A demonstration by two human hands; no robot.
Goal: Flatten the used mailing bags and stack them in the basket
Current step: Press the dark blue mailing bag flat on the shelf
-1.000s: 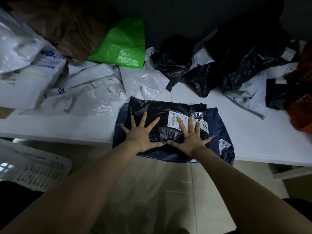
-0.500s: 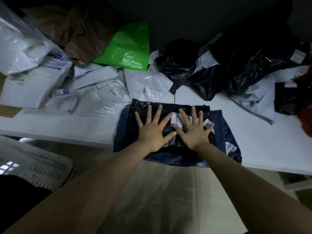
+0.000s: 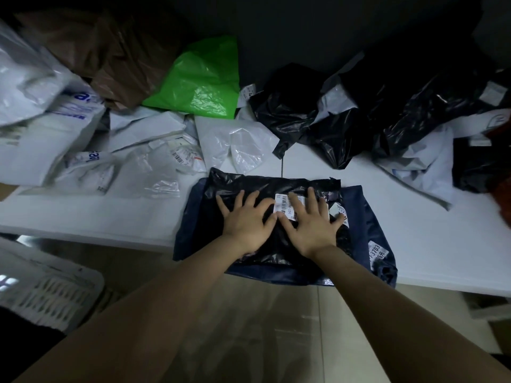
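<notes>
Lying on the blue bag (image 3: 367,217), the black bag (image 3: 262,183) is pressed by the left hand (image 3: 246,222) and right hand (image 3: 311,225), both spread wide, so it is made flat.

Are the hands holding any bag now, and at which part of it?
Nothing is gripped. The left hand and the right hand lie flat, pressing the middle of the black mailing bag, which rests on a dark blue bag.
</notes>
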